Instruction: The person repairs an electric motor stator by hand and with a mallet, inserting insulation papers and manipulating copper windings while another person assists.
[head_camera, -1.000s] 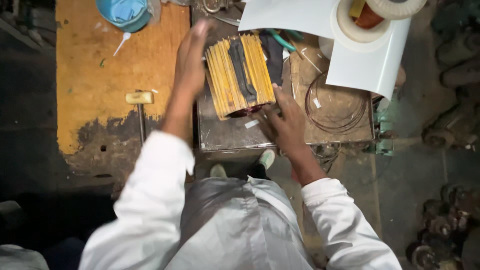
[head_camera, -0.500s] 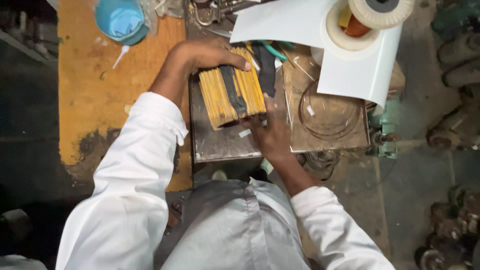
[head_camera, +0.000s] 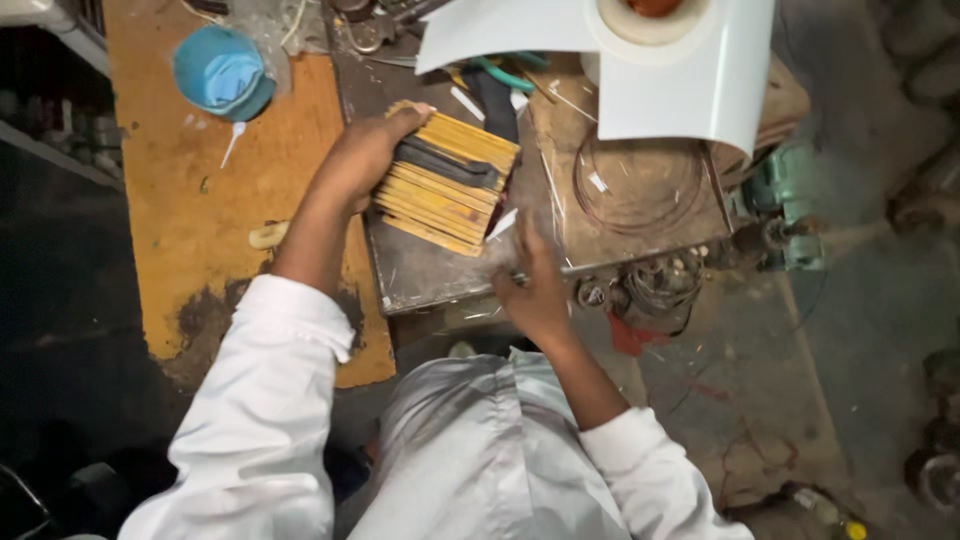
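My left hand (head_camera: 362, 160) grips the left edge of a block of yellow strips (head_camera: 447, 182) with a dark band across it, holding it tilted over a grey metal plate (head_camera: 420, 280). My right hand (head_camera: 532, 278) rests below and right of the block, fingers pointing up at its lower right corner; it seems to pinch a thin pale strip, though I cannot make it out clearly. Both arms wear white sleeves.
A white sheet roll (head_camera: 660, 60) hangs over the bench at top right. A coil of thin wire (head_camera: 640, 180) lies on a brown board. A blue bowl (head_camera: 222, 75) sits on the orange board (head_camera: 190, 220) at left. Tools and green machine parts (head_camera: 785, 205) crowd the right edge.
The view has shifted, and the yellow block has tilted clockwise. My left hand moved from the block's top to its left edge. My right hand dropped lower, away from the block.
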